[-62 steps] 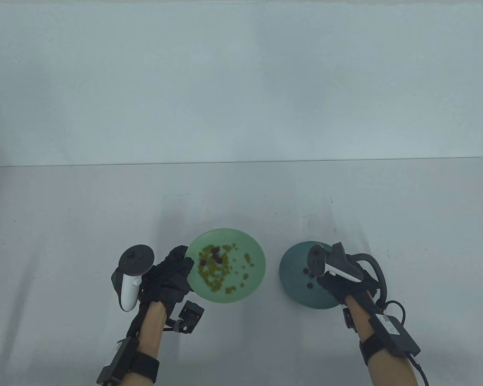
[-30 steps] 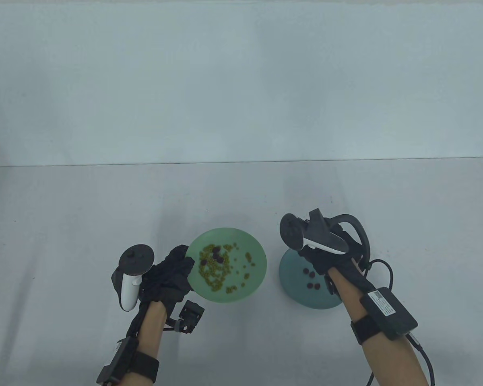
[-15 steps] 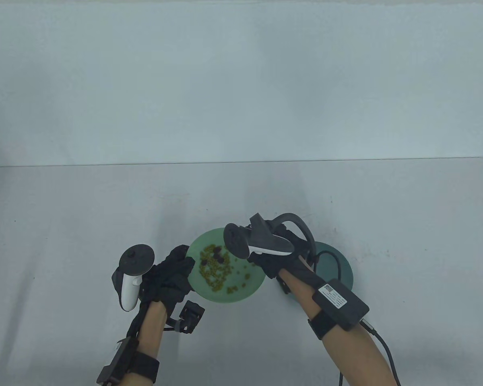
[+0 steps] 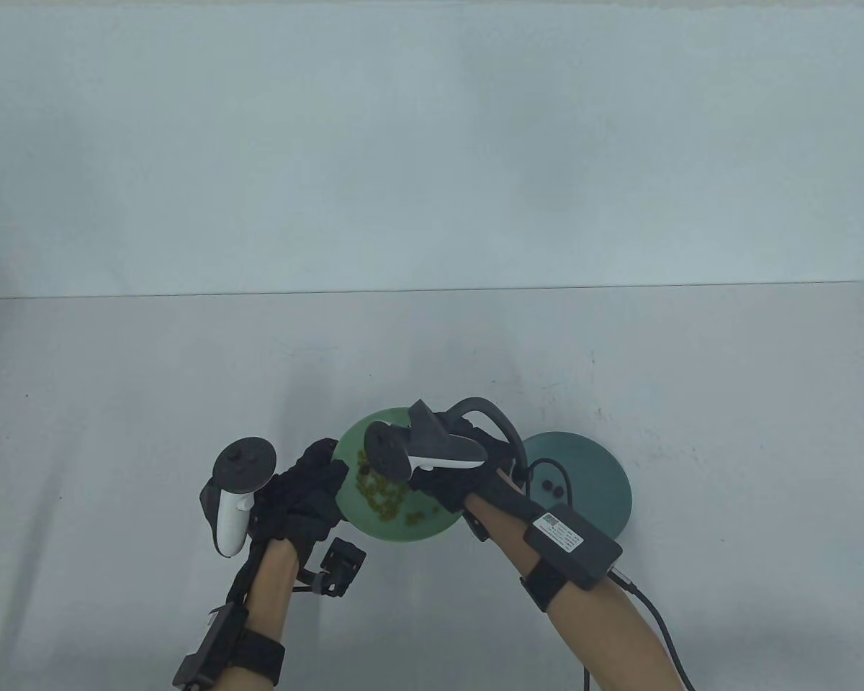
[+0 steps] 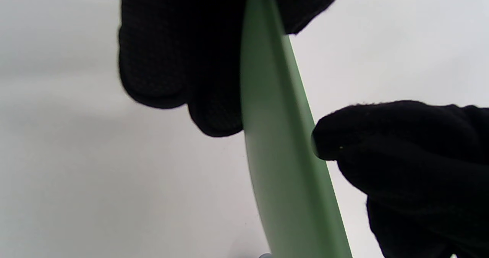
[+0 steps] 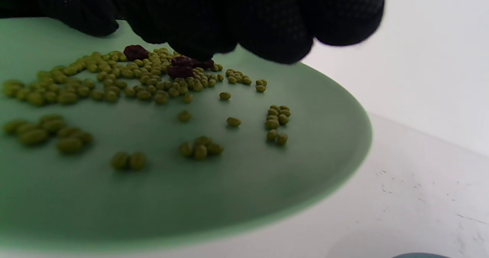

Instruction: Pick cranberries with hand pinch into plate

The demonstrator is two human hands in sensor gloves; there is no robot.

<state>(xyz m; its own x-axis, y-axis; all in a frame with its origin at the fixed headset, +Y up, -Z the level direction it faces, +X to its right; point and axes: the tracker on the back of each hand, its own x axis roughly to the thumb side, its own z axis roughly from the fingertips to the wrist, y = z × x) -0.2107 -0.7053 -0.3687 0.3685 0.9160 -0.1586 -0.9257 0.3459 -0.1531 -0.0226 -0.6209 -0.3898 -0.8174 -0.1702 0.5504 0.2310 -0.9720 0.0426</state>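
Observation:
A light green plate holds several green beans and dark red cranberries. My left hand grips its left rim; the left wrist view shows the rim between fingers and thumb. My right hand is over this plate, and its fingertips touch the cranberry cluster. Another cranberry lies just left. A pinch is not plain to see. A dark teal plate to the right holds a few cranberries.
The two plates stand side by side near the front middle of the grey table. A cable trails from my right forearm. A pale wall rises behind the table's far edge.
My right hand has moved left from above the teal plate to over the green plate and come down on the cranberries. The left hand has kept its hold on the rim.

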